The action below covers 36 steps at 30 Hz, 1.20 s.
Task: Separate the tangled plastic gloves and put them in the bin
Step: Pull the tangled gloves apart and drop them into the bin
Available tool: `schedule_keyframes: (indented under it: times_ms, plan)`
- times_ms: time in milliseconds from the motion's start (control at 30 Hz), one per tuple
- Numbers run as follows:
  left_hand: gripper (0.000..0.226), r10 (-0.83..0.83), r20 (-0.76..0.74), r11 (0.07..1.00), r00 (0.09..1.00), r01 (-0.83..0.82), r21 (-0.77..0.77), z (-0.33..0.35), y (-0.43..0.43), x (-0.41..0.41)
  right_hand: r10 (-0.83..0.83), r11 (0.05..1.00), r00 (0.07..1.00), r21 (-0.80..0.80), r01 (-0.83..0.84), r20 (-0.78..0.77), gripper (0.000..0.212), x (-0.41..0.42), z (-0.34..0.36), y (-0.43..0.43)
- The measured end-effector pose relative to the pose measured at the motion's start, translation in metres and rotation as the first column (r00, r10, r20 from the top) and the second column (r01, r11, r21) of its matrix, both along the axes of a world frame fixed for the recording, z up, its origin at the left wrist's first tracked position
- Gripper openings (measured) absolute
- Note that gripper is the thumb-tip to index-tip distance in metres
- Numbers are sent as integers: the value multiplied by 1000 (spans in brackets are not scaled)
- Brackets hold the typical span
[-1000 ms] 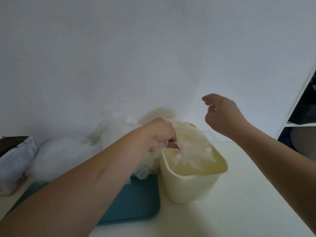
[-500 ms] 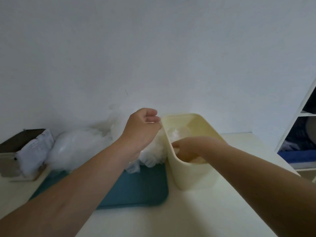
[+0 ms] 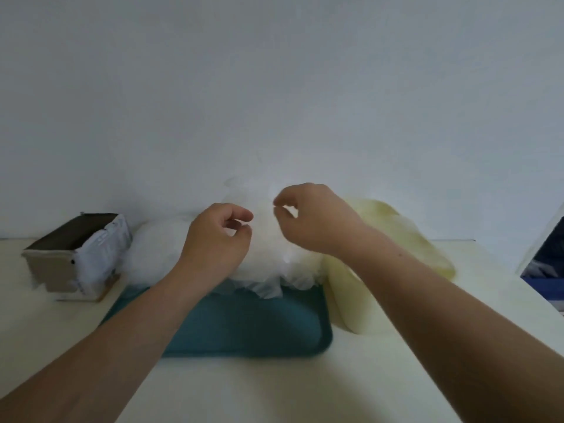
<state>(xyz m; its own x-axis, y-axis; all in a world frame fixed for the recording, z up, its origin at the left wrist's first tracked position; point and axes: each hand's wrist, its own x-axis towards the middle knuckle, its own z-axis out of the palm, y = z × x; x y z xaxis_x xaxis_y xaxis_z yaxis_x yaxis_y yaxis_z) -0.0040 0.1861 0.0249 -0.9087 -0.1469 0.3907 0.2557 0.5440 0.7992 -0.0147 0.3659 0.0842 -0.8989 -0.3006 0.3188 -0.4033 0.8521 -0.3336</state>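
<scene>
A heap of tangled clear plastic gloves (image 3: 161,251) lies on the far half of a teal tray (image 3: 244,328). Both hands hover at the top of the heap, close together. My left hand (image 3: 216,239) has its fingers curled, with thumb and forefinger nearly meeting on the thin plastic. My right hand (image 3: 314,221) pinches a faint film of glove at its fingertips. The pale yellow bin (image 3: 396,236) stands just right of the tray, blurred and partly behind my right forearm. What lies inside the bin is not visible.
An open cardboard box (image 3: 58,257) with a white packet leaning on it sits at the left of the cream table (image 3: 305,392). A white wall rises behind. A shelf edge with dark and blue items (image 3: 546,270) shows at far right.
My right hand came out of the bin and moved left onto the glove heap. My left hand stayed at the heap and loosened from a fist into a pinch. The view shifted right.
</scene>
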Motion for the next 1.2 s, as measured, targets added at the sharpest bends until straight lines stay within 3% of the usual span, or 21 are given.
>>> schedule_keyframes:
  times_ms: [67,133,233,367,467,667,767,900,1000,1100,1200]
  plan:
    - [22,66,27,979,997,-59,-195,-15,-27,-5,96,979,995,-181,-91,21,30,3,-16,-30]
    - [38,180,105,911,978,-126,-392,-32,-58,-9,117,948,991,-303,-92,66,28,-1,-40,-57]
    - [57,275,295,802,915,-49,-596,-46,-80,-12,48,950,989,-312,-1,143,33,-13,-76,-76]
    - [48,127,362,862,923,78,-501,-55,-97,-13,5,937,963,-339,90,268,53,-29,-99,-93]
    - [43,79,309,898,948,67,-436,-59,-103,-12,-12,879,957,-453,147,288,65,-39,-107,-92]
    - [55,80,176,944,981,-17,-330,-62,-112,-14,-61,894,959,-413,176,278,57,-55,-122,-94]
    - [55,127,122,933,984,-76,-352,-63,-117,-18,-85,943,988,-309,121,127,38,-54,-119,-97]
    - [32,236,217,807,947,-66,-587,-72,-125,-27,-43,935,980,-354,-29,-193,30,-39,-107,-99]
    - [21,166,217,868,962,-38,-496,-72,-121,-25,144,882,941,-392,-262,-305,33,-34,-106,-105]
    - [16,158,178,903,971,-70,-424,-66,-120,-22,328,875,935,-329,-355,-134,47,-30,-113,-113]
    - [13,159,105,941,982,-119,-317,-58,-127,-22,281,947,956,-184,-262,85,70,-32,-124,-113]
